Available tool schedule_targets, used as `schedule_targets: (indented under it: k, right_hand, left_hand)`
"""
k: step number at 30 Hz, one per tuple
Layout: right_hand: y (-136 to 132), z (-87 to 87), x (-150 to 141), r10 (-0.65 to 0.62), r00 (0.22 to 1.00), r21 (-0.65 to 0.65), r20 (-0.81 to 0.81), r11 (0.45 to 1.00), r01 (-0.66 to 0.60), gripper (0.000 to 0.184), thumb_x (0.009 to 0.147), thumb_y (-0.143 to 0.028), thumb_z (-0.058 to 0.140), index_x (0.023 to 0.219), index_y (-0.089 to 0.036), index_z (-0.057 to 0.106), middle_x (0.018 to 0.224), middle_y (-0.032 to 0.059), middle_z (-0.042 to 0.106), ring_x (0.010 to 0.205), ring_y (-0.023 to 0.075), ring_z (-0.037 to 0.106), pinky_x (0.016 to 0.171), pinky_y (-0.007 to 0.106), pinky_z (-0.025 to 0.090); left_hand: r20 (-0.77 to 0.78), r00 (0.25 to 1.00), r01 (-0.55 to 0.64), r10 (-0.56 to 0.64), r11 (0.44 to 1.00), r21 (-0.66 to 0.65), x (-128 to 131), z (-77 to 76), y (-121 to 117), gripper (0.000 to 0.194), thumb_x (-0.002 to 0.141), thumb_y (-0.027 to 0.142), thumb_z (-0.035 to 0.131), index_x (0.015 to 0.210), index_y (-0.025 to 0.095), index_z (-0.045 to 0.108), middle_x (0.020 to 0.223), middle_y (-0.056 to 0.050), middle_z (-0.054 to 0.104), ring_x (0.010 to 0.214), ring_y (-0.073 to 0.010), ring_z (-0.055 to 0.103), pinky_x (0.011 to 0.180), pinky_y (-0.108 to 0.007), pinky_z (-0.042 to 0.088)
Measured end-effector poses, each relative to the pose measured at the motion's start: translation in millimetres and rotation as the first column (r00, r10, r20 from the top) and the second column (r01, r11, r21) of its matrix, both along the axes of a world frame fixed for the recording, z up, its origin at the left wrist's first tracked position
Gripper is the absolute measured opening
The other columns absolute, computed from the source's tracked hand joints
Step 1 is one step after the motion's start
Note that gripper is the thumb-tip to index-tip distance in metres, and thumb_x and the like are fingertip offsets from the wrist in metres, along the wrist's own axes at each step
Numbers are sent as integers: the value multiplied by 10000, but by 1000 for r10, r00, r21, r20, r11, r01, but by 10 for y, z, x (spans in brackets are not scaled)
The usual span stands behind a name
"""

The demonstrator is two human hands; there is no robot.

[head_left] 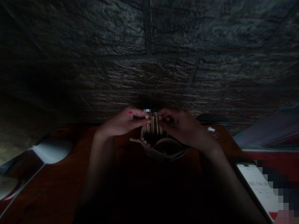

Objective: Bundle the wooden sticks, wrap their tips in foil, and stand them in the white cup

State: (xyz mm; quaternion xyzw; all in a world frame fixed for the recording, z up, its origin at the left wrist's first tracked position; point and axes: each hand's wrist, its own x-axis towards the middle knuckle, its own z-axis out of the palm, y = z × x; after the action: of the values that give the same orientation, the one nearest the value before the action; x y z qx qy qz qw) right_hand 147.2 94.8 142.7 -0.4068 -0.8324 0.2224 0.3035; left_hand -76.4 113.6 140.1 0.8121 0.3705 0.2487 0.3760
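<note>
1. In the middle of the frame, the left hand [123, 121] comes in from the left with its fingers pinched together on a cluster of thin wooden sticks [153, 125]. A small red mark shows near the base of its index finger.
2. The right hand [184, 124] meets it from the other side, fingers closed on the same cluster. The two hands are close together, with the sticks between them.
3. The sticks stand roughly upright, side by side, their lower ends at the far side of an open, angular container [161, 152] just below the hands. In this dim light they seem to reach inside its rim, though their lower tips are hard to make out.
4. A shiny silvery piece [147, 110] shows at the left fingertips, above the sticks.
5. The container rests on a reddish-brown wooden desk [58, 183]. Another stick-like piece [135, 140] juts out leftward from its rim.
6. At the left of the frame lies a pale, rounded object [54, 151], with a thin light line [22, 189] running toward the lower left corner.
7. Right of the right hand, a small white scrap [211, 129] lies on the desk. A phone [259, 188] with a lit screen is at lower right, partly covered by blocky pixels.
8. A rough block wall [149, 74] fills the upper frame.
</note>
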Motion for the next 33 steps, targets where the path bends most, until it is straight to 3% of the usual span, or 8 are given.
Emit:
schedule_targets:
  k: [9, 15, 23, 33]
  right_hand:
    - [31, -25, 17, 5, 1000, -5, 4, 1000, -5, 165, 869, -212, 631, 1014, -184, 704, 886, 19, 745, 774, 146, 653, 672, 242, 402]
    - [37, -36, -12, -36, 999, 7, 20, 999, 36, 123, 894, -208, 610, 950, -171, 712, 837, 23, 735, 735, 141, 638, 649, 244, 389]
    - [28, -14, -30, -38, 997, -18, -71, 999, 37, 107, 885, -218, 645, 942, -172, 723, 873, 25, 746, 763, 141, 660, 691, 246, 420]
    - [65, -66, -51, -73, 995, 11, -67, 997, 74, 106, 872, -239, 676, 927, -175, 740, 799, 9, 732, 688, 131, 628, 638, 243, 386]
  left_hand:
    - [3, 1000, 13, -13, 1000, 0, 14, -22, 24, 202, 907, 290, 629, 1025, 181, 751, 974, -28, 761, 918, -179, 689, 824, -279, 538]
    - [14, 1000, -10, 10, 1000, 0, 2, -33, 18, 182, 895, 303, 648, 944, 163, 753, 901, -25, 763, 824, -165, 692, 732, -250, 538]
    - [72, 995, -73, 69, 996, 48, 0, 2, -33, 196, 911, 286, 640, 1046, 200, 753, 1043, -26, 771, 979, -172, 688, 875, -271, 533]
    - [74, 997, -8, 7, 1000, 18, 18, -68, 44, 206, 904, 275, 635, 1046, 181, 751, 987, -28, 773, 877, -157, 693, 778, -246, 530]
